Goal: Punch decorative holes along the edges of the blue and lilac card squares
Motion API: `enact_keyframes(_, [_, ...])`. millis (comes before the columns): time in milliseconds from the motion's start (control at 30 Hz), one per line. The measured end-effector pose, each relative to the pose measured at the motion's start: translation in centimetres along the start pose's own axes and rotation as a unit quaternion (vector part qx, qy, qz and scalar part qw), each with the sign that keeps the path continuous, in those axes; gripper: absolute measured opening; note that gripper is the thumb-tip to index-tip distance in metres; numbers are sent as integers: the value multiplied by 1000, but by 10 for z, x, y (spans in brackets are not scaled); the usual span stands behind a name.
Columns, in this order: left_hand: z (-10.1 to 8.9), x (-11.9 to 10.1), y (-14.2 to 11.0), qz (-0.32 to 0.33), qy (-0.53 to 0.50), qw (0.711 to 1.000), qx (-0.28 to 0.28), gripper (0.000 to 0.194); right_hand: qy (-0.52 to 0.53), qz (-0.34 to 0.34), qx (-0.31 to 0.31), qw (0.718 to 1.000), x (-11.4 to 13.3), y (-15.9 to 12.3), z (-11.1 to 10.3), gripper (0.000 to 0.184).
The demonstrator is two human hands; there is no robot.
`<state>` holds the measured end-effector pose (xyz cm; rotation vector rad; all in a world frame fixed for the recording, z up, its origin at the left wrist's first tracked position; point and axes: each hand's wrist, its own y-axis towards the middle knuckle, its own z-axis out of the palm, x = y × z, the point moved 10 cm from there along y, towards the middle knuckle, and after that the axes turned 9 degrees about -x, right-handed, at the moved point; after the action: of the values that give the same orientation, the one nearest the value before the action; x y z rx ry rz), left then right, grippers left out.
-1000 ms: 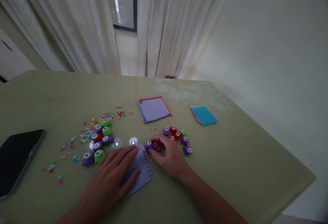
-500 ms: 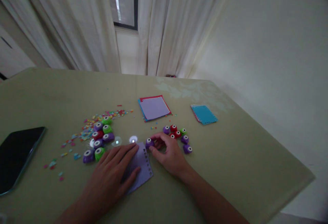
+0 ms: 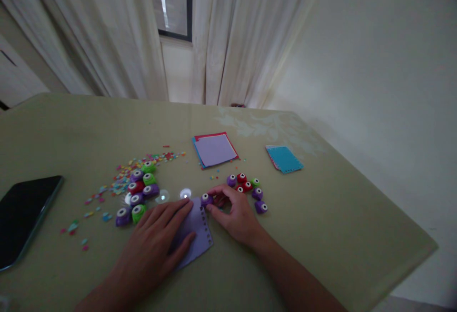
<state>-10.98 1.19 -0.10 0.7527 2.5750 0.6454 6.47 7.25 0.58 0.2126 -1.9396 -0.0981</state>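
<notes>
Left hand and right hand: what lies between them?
The head view shows the purple sheet with its holed edge, a strip of table, and the purple eyed toy pinched by the right hand.

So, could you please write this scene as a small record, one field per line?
Left hand: flat on a purple sheet
Right hand: pinching a purple toy by the sheet's holed edge
Left cluster: purple, green and red toys
Right cluster: toys in the same three colours
Confetti: scattered, mostly beyond and left of the left cluster
Paper stacks: purple-topped; blue-topped
Phone: far left, screen dark
</notes>
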Motion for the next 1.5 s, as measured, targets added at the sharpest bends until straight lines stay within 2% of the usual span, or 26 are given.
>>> enact_keyframes(367, [-3,-1,2,-6,-5,1000,-14,58,-23,-24,74,997,5,0,4,26])
enact_keyframes(633, [2,-2,1,6,-14,1000,8,58,-33,-37,62,997,3,0,6,22])
enact_keyframes(867, [6,0,0,-4,-28,999,23,59,-50,-41,70,995,1,-1,9,25])
enact_keyframes(1067, [6,-1,-1,0,-31,999,15,59,-43,-36,75,996,3,-1,9,22])
enact_keyframes(1233, [7,-1,0,6,-24,1000,17,58,-34,-16,54,998,4,-1,3,27])
enact_keyframes(1367, [8,0,3,3,-31,999,26,57,-32,55,10,998,-9,6,-6,22])
enact_keyframes(1500, [9,-2,5,2,-44,999,28,53,-66,109,66,990,-21,19,6,22])
